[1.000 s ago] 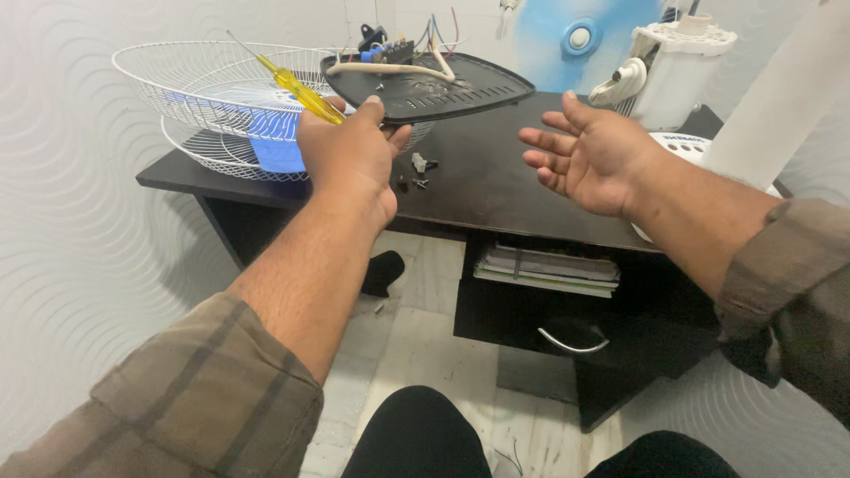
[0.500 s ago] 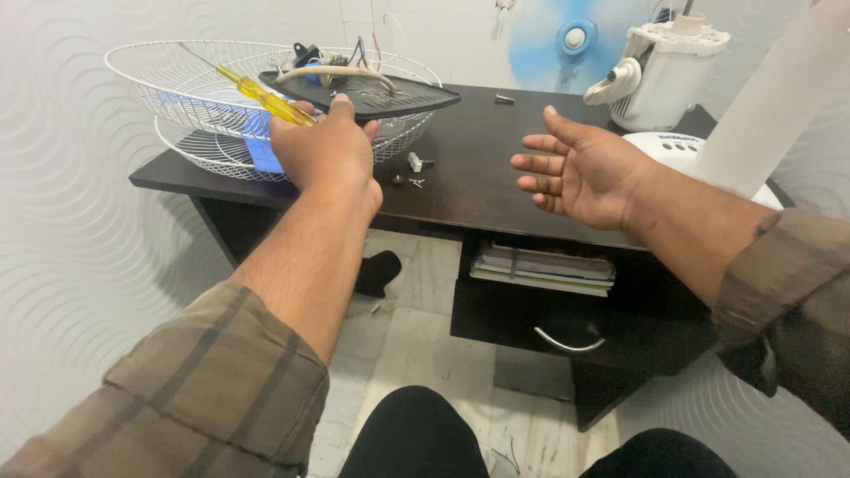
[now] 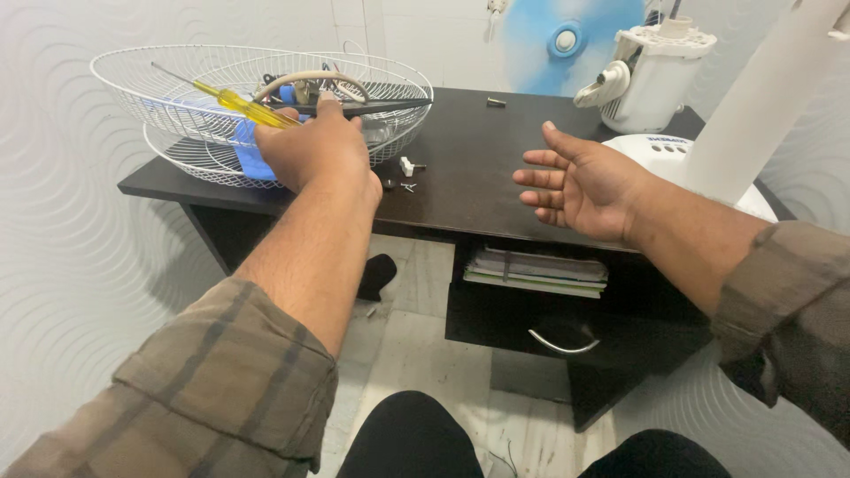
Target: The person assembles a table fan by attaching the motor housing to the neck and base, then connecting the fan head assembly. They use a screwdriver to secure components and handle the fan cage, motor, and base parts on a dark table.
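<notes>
My left hand (image 3: 314, 150) grips the near edge of a flat black plastic panel (image 3: 381, 107) with wires and small parts on top, and also holds a yellow-handled screwdriver (image 3: 237, 104) that points up to the left. The panel lies level over the white wire fan guard (image 3: 177, 75) at the desk's left end. My right hand (image 3: 584, 181) hovers open above the desk's front edge, palm facing left, holding nothing.
A second wire guard and a blue piece lie under the first. Small screws and a white part (image 3: 407, 166) lie on the dark desk (image 3: 478, 177). At the back right stand a blue fan blade (image 3: 567, 40) and white motor housing (image 3: 660, 75); a white fan base and pole (image 3: 744, 124) stand at the right. Books (image 3: 536, 270) lie below.
My left hand has carried the black panel and screwdriver leftward and lowered it flat into the wire guard. My right hand has stayed open, dropping slightly.
</notes>
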